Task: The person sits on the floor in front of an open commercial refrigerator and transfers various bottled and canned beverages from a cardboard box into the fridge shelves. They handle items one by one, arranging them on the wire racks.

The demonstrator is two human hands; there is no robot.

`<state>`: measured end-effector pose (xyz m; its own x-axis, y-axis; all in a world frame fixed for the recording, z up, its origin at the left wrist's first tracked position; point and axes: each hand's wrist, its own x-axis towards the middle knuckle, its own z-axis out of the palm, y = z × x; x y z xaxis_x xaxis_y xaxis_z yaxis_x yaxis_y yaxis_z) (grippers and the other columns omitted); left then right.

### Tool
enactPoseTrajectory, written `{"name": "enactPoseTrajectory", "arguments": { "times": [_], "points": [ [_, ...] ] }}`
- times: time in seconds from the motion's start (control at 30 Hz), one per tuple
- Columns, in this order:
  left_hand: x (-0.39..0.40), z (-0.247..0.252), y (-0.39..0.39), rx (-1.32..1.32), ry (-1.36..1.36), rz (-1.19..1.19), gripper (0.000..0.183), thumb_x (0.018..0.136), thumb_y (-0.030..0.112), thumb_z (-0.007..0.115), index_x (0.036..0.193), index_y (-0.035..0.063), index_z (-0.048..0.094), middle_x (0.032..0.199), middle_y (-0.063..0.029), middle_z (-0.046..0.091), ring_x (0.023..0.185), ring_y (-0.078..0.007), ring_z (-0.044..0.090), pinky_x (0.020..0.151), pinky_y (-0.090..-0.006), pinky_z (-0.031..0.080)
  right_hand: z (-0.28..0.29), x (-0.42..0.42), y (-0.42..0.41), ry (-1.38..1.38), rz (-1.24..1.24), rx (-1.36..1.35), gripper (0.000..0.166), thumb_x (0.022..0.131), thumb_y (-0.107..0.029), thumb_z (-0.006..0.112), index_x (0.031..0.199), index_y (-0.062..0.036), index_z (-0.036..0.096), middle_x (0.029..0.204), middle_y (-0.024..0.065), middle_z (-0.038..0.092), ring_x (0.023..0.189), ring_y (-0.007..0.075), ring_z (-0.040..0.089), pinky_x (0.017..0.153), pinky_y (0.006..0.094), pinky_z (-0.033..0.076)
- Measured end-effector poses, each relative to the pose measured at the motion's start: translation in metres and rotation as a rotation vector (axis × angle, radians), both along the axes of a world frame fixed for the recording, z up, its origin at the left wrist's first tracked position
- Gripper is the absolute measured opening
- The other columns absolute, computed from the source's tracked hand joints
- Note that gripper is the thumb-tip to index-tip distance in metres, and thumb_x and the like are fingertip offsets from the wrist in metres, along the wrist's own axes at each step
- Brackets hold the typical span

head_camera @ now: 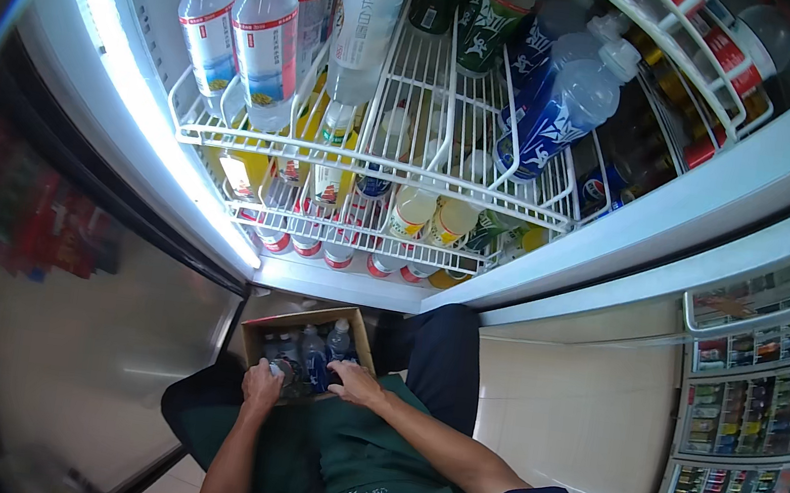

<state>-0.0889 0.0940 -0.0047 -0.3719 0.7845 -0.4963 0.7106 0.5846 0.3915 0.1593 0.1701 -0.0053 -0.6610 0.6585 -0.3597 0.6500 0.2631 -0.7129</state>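
Observation:
A cardboard box (363,338) stands between my legs, below the cooler's sill. Inside it are several clear plastic bottles with dark blue labels, such as the bottle (314,357) in the middle and another bottle (340,340) near the right wall. My left hand (263,383) is at the box's front left, its fingers closed around the pale cap (276,368) of a bottle that leans there. My right hand (356,383) reaches over the front right of the box, fingertips close beside the bottles. Whether those fingers grip one is hidden.
Ahead stands an open drinks cooler with a white wire shelf (406,162) and more racks below. White-capped bottles (266,35) fill its left lane; a blue-labelled bottle (559,111) leans at the right. The glass door (151,334) is swung open on the left. A stocked display (751,413) stands at the right.

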Motion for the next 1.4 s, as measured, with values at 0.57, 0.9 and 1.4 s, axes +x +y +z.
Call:
{"name": "enactPoseTrajectory", "arguments": {
  "times": [0.57, 0.9, 1.4],
  "points": [
    [0.088, 0.407, 0.031, 0.745, 0.231, -0.664, 0.044, 0.084, 0.018, 0.073, 0.122, -0.0005, 0.061, 0.090, -0.0161, 0.062, 0.077, -0.0334, 0.070, 0.068, -0.0434, 0.056, 0.251, 0.007, 0.058, 0.640, -0.164, 0.827, 0.081, 0.071, -0.003, 0.084, 0.146, -0.0049, 0.053, 0.146, 0.0170, 0.058, 0.125, 0.0391, 0.059, 0.106, 0.0447, 0.049],
    [0.099, 0.467, 0.100, 1.428, 0.027, -0.428, 0.081, 0.076, 0.010, 0.086, 0.149, 0.0011, 0.051, 0.108, -0.0141, 0.063, 0.098, -0.0240, 0.064, 0.085, -0.0380, 0.055, 0.383, -0.010, 0.147, 0.831, -0.357, 1.331, 0.073, 0.076, -0.004, 0.085, 0.142, 0.0000, 0.055, 0.132, 0.0187, 0.067, 0.120, 0.0351, 0.065, 0.100, 0.0420, 0.053],
    [0.100, 0.423, 0.245, 1.026, -0.522, -0.238, 0.081, 0.089, 0.018, 0.054, 0.165, 0.0116, 0.027, 0.139, -0.0247, 0.060, 0.114, -0.0320, 0.062, 0.099, -0.0363, 0.047, 0.426, -0.038, 0.262, 0.265, -0.550, 0.926, 0.044, 0.085, -0.028, 0.080, 0.108, 0.0052, 0.064, 0.099, 0.0316, 0.073, 0.097, 0.0480, 0.071, 0.086, 0.0528, 0.056]
  ]
}}
